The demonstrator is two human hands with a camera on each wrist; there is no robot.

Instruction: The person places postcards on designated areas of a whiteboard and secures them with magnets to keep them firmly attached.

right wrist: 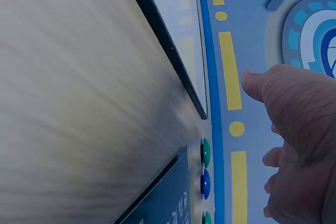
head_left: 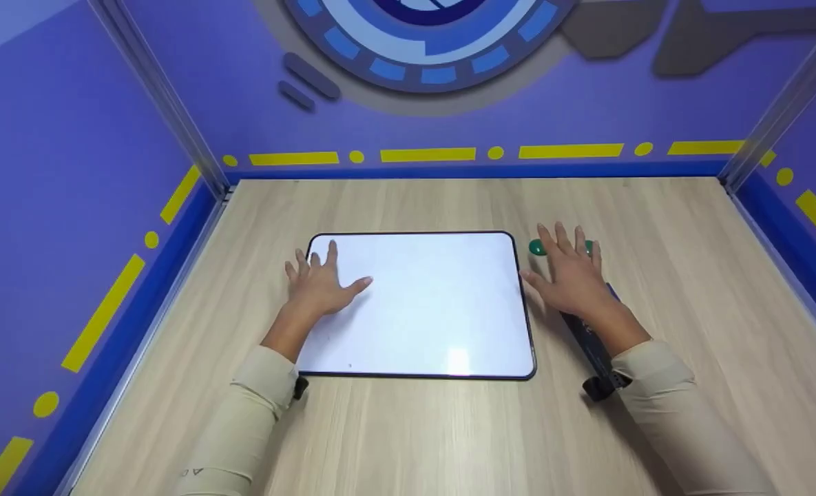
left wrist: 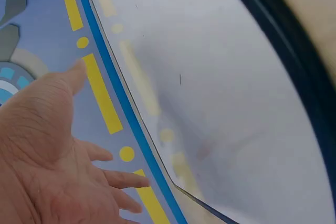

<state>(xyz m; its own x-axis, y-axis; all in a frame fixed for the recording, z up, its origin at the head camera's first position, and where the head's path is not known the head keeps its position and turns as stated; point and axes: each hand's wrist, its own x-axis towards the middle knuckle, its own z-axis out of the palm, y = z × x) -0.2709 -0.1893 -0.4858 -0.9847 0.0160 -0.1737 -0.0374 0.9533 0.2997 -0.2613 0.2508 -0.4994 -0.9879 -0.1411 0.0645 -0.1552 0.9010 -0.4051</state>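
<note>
A whiteboard point(head_left: 425, 303) with a thin black frame lies flat on the table. Over its left part my left hand point(head_left: 318, 286) hovers with fingers spread, holding nothing. My right hand point(head_left: 573, 284), also spread and holding nothing, is just beyond the board's right edge. Partly under that hand are small round green magnet-like pieces point(head_left: 537, 247); in the right wrist view a blue one point(right wrist: 206, 183) sits between two green ones. A dark flat box with pale lettering point(right wrist: 170, 198) lies beneath the right hand and wrist, which partly hide it in the head view.
The wood-grain table point(head_left: 421, 441) is bounded at the back and sides by blue-purple walls point(head_left: 56, 186) with yellow markings. Metal posts point(head_left: 166, 103) stand at the back corners. Faint dark marks point(left wrist: 180, 79) show on the board's surface.
</note>
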